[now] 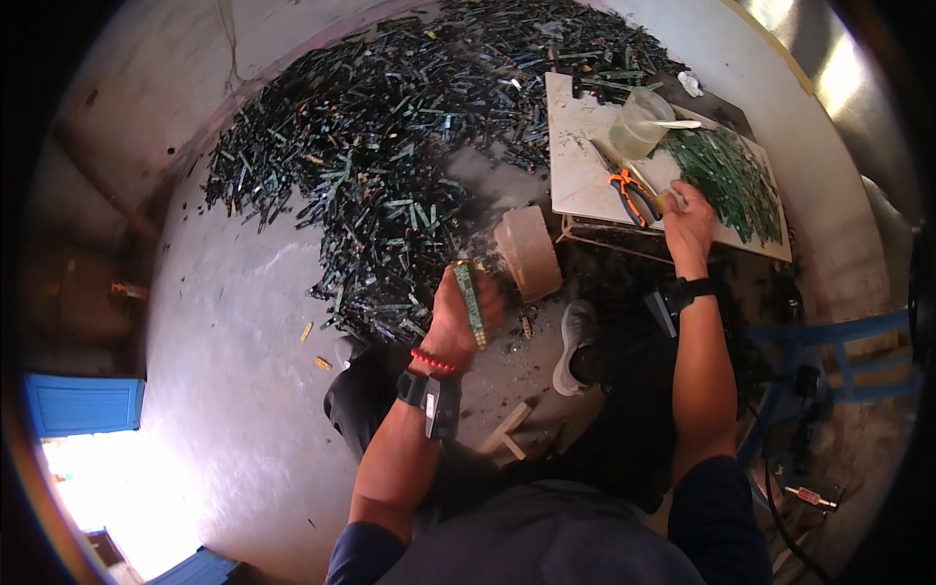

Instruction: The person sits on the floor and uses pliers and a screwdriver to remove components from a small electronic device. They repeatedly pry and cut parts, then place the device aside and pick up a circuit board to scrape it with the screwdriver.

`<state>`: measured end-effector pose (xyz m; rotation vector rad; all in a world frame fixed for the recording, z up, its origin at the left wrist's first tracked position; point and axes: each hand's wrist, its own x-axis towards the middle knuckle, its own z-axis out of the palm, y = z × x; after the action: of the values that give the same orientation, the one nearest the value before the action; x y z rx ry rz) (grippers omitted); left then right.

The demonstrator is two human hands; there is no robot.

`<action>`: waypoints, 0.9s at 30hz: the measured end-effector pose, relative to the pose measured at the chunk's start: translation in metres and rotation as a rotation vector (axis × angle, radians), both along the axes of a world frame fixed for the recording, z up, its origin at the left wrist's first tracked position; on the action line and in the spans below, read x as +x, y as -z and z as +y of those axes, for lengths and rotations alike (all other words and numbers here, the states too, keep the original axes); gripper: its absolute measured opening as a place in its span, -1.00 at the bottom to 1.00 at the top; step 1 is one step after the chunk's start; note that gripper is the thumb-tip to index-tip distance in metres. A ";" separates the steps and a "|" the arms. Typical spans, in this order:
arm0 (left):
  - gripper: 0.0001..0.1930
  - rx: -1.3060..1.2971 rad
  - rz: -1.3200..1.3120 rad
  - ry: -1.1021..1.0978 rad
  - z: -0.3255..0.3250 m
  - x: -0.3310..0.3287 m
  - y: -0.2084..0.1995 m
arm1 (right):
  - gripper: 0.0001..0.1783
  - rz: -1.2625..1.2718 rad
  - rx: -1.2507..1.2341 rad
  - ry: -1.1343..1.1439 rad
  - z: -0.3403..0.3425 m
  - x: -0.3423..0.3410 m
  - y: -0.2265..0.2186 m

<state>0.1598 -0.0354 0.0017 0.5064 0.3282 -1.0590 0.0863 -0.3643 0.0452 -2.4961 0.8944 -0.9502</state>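
Note:
My left hand (466, 310) is closed around a narrow green circuit board strip (469, 297) with gold-coloured contacts at its lower end. It is over the floor, just left of a brownish block (531, 255). My right hand (688, 219) is over the right part of a low white board table (580, 180). Its fingers are closed at the yellowish end of a slim tool, whose kind I cannot make out. Beside them lie pliers (634, 200) with orange and black handles. Green board strips (731, 180) are heaped to the right of that hand.
A large pile of dark and green board strips (380, 146) covers the far floor. A translucent plastic cup (639, 125) with a pale handle-like piece across it stands on the table. Small wooden pieces (509, 429) lie near my feet. A blue metal frame (838, 336) stands at right.

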 end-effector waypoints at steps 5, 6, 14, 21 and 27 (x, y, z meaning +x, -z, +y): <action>-0.52 0.153 -0.057 -0.025 -0.002 -0.001 0.000 | -0.81 -0.090 0.523 -0.554 0.108 -0.008 -0.022; -0.52 0.192 -0.062 -0.020 -0.004 -0.001 -0.001 | -0.72 0.131 0.564 -0.671 0.130 -0.013 -0.032; -0.49 0.344 -0.144 -0.132 -0.002 -0.002 0.032 | -0.43 0.316 0.597 -1.004 0.214 -0.008 -0.010; -0.54 0.285 -0.156 -0.210 -0.009 -0.005 0.019 | -0.48 0.336 0.687 -0.990 0.210 -0.002 -0.009; -0.64 0.383 -0.123 -0.239 -0.015 -0.003 0.028 | -0.50 0.398 0.662 -0.952 0.205 -0.004 -0.012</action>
<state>0.1568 -0.0500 -0.0258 0.8498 0.4737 -0.7294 0.0819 -0.1592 0.0575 -2.1026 -0.0018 0.1468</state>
